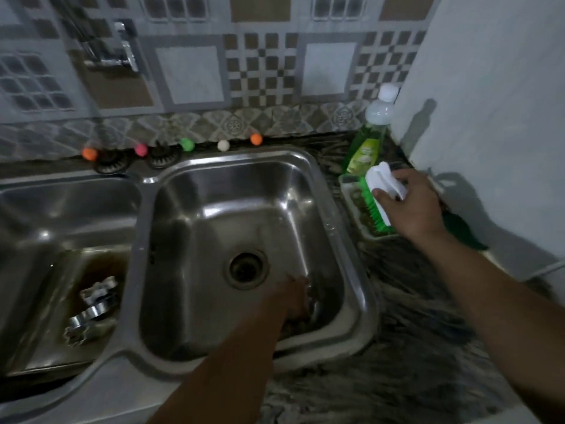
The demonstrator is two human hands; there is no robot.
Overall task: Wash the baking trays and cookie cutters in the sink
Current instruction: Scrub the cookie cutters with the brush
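Observation:
A steel sink basin point(171, 228) with a round drain point(247, 267) fills the middle of the view. My left hand point(295, 298) reaches down into its near right corner; it is blurred, so whether it holds anything is unclear. My right hand point(411, 206) grips a white-handled scrub brush point(383, 182) with green bristles, held over a small white tray point(351, 194) on the counter to the right. Several metal cookie cutters point(91, 307) lie on a baking tray point(39, 359) in the left basin.
A green dish-soap bottle point(367, 142) stands behind the white tray by the wall corner. Several small coloured balls point(187, 144) line the counter's back edge, near two dark strainers point(110, 163). A tap point(122, 53) hangs on the tiled wall. Dark stone counter point(412, 347) lies at the right.

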